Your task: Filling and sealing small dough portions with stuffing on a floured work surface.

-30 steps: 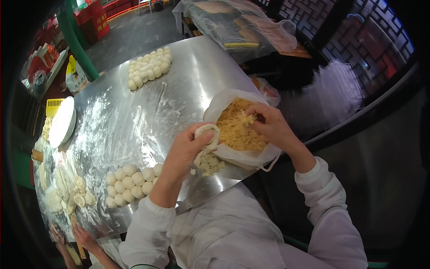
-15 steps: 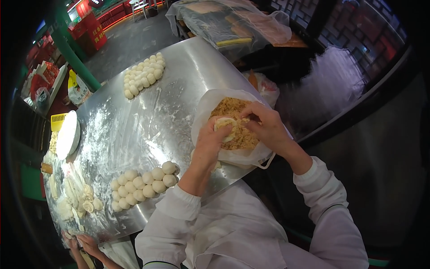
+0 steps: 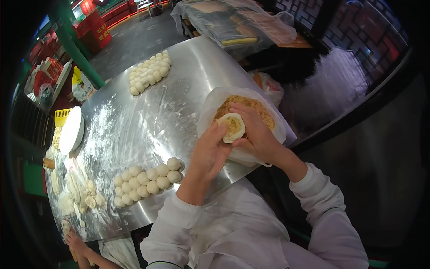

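Observation:
Between both hands is a round dough wrapper (image 3: 233,128) with yellowish, crumbly filling in its middle. My left hand (image 3: 209,148) grips it from the lower left, thumb at the rim. My right hand (image 3: 254,136) curls round its upper and right side. Both are over a white plastic bag (image 3: 210,97), open on a mass of the same filling (image 3: 265,115). Just left of them, on the steel table (image 3: 179,76), lie several rows of dough balls (image 3: 150,174).
More dough balls (image 3: 150,71) sit toward the back. At left are a white basin (image 3: 70,130), yellow basket (image 3: 62,117) and loose floured dough (image 3: 76,188). A co-worker's hands (image 3: 77,244) are at the lower left. A plastic-covered rack (image 3: 237,22) stands behind, a green pillar (image 3: 76,54) beyond the table.
My left hand has moved rightward over the bag with the wrapper, which now shows filling on it. My right hand has left the loose filling and closed round the wrapper.

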Motion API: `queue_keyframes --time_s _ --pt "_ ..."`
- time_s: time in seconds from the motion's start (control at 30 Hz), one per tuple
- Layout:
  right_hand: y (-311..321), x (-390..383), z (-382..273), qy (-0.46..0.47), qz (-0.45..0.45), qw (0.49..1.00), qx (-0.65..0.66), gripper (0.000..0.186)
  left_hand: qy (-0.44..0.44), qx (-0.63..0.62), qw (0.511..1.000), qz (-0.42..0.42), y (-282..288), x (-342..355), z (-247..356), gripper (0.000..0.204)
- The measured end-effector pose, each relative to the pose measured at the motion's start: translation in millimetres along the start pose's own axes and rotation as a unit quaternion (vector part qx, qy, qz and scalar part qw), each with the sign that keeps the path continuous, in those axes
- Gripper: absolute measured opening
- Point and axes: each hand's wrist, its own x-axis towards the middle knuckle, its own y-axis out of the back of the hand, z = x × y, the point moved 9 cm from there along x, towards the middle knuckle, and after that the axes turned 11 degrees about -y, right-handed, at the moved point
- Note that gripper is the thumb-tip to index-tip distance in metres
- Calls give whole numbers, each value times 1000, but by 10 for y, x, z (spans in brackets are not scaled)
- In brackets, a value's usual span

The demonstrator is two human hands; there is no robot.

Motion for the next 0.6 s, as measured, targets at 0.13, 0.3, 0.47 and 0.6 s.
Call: queue_keyframes --time_s 0.13,0.3,0.47,0.6 --pt "-156 1 -256 18 59 996 69 45 -27 135 990 -26 148 -96 57 37" --pt "-328 58 -238 -48 -12 990 132 31 -22 140 990 25 154 -329 224 33" --pt "-561 144 -582 -16 -12 991 130 24 -57 286 955 53 584 -527 443 30" --pt "-753 136 -725 74 -21 997 26 24 -67 203 974 75 723 -678 488 29"
